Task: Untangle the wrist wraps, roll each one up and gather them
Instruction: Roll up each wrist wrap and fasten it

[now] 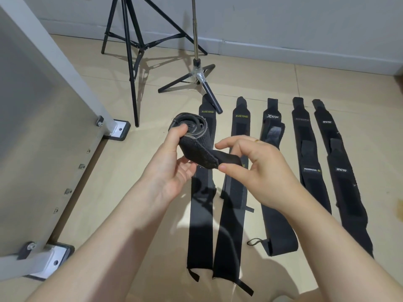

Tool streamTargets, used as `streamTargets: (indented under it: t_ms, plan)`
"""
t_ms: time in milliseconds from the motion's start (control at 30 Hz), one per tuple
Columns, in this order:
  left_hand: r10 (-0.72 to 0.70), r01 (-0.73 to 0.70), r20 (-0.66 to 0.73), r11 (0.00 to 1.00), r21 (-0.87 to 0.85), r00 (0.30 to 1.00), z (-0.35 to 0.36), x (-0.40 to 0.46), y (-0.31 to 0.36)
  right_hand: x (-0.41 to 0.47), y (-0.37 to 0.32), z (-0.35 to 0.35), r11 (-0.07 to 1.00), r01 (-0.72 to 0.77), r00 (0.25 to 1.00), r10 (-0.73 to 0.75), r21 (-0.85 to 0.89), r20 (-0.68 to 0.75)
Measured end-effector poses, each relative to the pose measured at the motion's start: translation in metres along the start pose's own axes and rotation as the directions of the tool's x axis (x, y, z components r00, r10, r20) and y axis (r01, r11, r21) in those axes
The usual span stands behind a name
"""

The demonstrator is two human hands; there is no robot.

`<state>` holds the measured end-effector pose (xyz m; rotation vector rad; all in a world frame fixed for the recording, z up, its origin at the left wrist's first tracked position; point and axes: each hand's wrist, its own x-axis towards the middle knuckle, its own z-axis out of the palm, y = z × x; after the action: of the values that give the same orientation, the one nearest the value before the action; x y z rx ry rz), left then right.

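Five wrist wraps lie flat side by side on the tiled floor (152, 101), and a sixth is in our hands above them. In the head view, our only one, the left hand (172, 164) curls around the rolled wrap (194, 138), thumb pressed on the coil's open end at about ten o'clock from frame centre. The right hand (255, 168) pinches the wrap's loose tail (229, 159) between thumb and forefinger, just at centre.

On the floor, running from twelve towards six o'clock, we see the first XUEYING wrap (201, 214) and the second XUEYING wrap (231, 214); further right lie the XTEP wrap (277, 214), then a wrap (314, 179) whose label we cannot read, and the outermost wrap (349, 192) at three o'clock. All five are untangled but unrolled.

We judge the fabric light, soft and slightly springy, so a coil would loosen if released. The hook-and-loop tail looks like the best place to hold, kept taut while pressed onto the roll.

A black tripod (130, 51) stands at eleven o'clock, a smaller stand (196, 70) beside it.
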<state>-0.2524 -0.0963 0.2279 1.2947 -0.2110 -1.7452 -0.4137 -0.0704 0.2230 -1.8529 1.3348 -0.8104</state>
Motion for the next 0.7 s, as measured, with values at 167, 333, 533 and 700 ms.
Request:
streamTargets:
  t_ms: [167,333,533,700]
  plan:
    - [-0.023,0.012,0.098,0.993,0.118,0.995,-0.004,-0.002,0.003,0.003,0.002,-0.015,0.988,-0.091,0.995,0.094,0.128,-0.015]
    - [-0.144,0.005,0.33,0.921,0.389,0.933,-0.011,-0.003,0.005,0.011,0.013,-0.032,0.927,-0.204,0.979,0.191,0.316,0.07]
    - [-0.344,-0.043,0.599,0.843,0.536,0.723,-0.022,0.001,0.008,0.007,0.012,-0.028,0.793,-0.266,0.935,0.075,0.548,0.346]
    - [-0.315,0.014,0.415,0.811,0.585,0.854,-0.021,0.007,0.008,0.008,0.011,-0.022,0.833,-0.212,0.958,0.073,0.511,0.278]
